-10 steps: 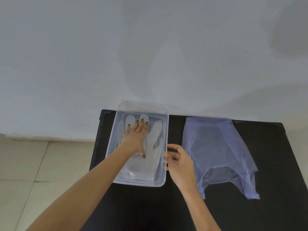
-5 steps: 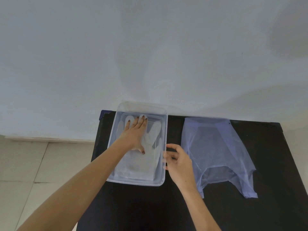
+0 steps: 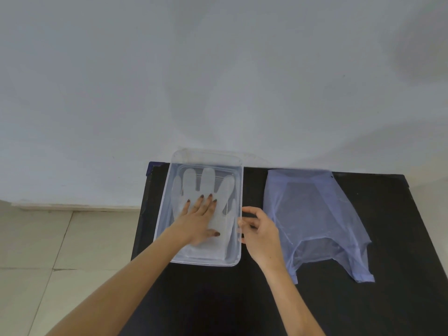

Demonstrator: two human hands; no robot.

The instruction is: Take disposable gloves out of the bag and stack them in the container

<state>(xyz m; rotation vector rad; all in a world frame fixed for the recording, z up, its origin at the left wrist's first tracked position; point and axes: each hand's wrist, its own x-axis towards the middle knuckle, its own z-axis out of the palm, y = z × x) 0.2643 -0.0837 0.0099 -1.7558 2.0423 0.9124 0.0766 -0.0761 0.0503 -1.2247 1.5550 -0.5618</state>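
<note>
L hand [image 3: 198, 220] flat, fingers spread, pressing the gloves [image 3: 206, 187] inside the clear container [image 3: 238, 190] on the black table [image 3: 218, 299]. R hand [image 3: 260, 230] at container's right rim — fingers loosely curled, gripping nothing clear. Blue bag [image 3: 312, 214] lies flat to the right.

Black table [image 3: 218, 299] against a white wall [image 3: 218, 69], beige tiled floor [image 3: 36, 263] alongside

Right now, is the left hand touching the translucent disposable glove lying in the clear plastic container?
Touching. The head view shows the left hand lying flat, palm down, on the translucent disposable glove inside the clear plastic container, with no gap visible.
</note>
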